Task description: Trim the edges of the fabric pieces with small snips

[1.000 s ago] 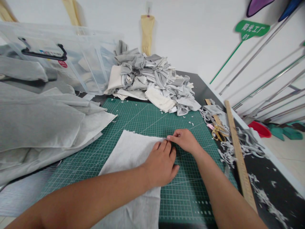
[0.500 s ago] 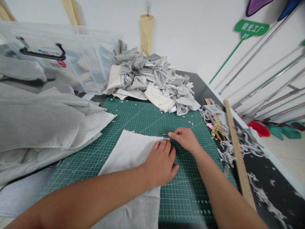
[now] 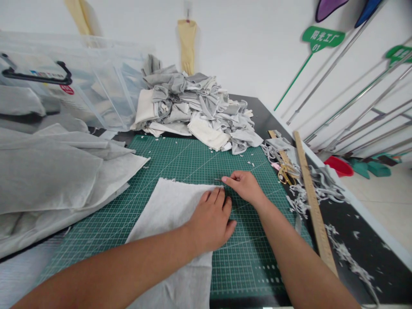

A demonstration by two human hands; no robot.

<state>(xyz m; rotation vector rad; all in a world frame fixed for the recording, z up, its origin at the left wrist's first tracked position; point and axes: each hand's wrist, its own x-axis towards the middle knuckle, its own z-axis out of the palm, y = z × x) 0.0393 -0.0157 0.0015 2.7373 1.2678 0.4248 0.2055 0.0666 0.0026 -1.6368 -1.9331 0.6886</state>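
Observation:
A light grey piece of cloth (image 3: 175, 206) lies flat on the green cutting mat (image 3: 180, 154), its far edge frayed. My left hand (image 3: 210, 219) rests on the cloth near its far right corner, fingers stretched out and thumb apart. Just beyond that corner, my right hand (image 3: 241, 184) is closed around a small tool with thin metal tips (image 3: 218, 180). The tips point left, close to the cloth's far edge. Most of the tool is hidden inside the fist, so its exact kind does not show.
Crumpled grey and white cloths (image 3: 193, 103) are heaped at the back. More grey fabric (image 3: 48, 171) lies at the left, before a clear plastic bin (image 3: 106, 90). On the right are a wooden ruler (image 3: 310, 193), gold-handled scissors (image 3: 285, 175) and cloth scraps (image 3: 301, 199).
The whole view has shifted, so most things appear slightly further left. My right hand and the tool tips have moved slightly along the cloth's far edge; my left hand stays on the cloth.

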